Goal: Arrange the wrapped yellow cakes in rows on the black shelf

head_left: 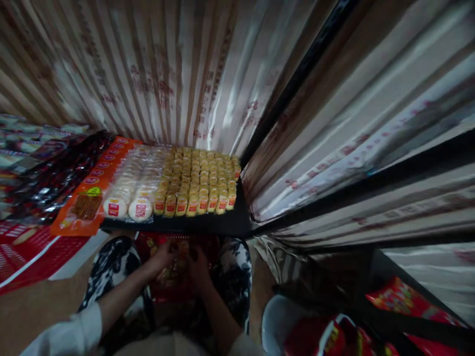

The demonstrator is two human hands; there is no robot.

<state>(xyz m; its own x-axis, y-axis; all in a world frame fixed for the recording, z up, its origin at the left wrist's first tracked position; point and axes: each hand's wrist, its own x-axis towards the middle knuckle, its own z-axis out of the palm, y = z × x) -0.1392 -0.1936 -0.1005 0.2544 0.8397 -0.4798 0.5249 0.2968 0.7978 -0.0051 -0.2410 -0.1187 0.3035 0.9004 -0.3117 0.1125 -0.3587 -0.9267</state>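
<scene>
Between my knees is a red plastic basket [211, 244] with small yellow wrapped snacks [168, 277] in it. My left hand [166, 254] and my right hand [198, 267] are both over the basket, fingers curled in and close together. A small wrapped snack [183, 248] with an orange tint shows between their fingertips, pinched from both sides. Dim light blurs its details. Just beyond the basket, several rows of yellow wrapped snacks [200, 183] with red labels stand packed on a black shelf [208, 225].
Left of the rows lie round white crackers [128, 188] in clear wrap, an orange snack bag [79, 210] and dark shiny packets [55, 173]. A red crate [25, 252] stands lower left. Striped curtain [166, 74] backs the shelf. At lower right are a pale bucket [272, 316] and red packets [401, 296].
</scene>
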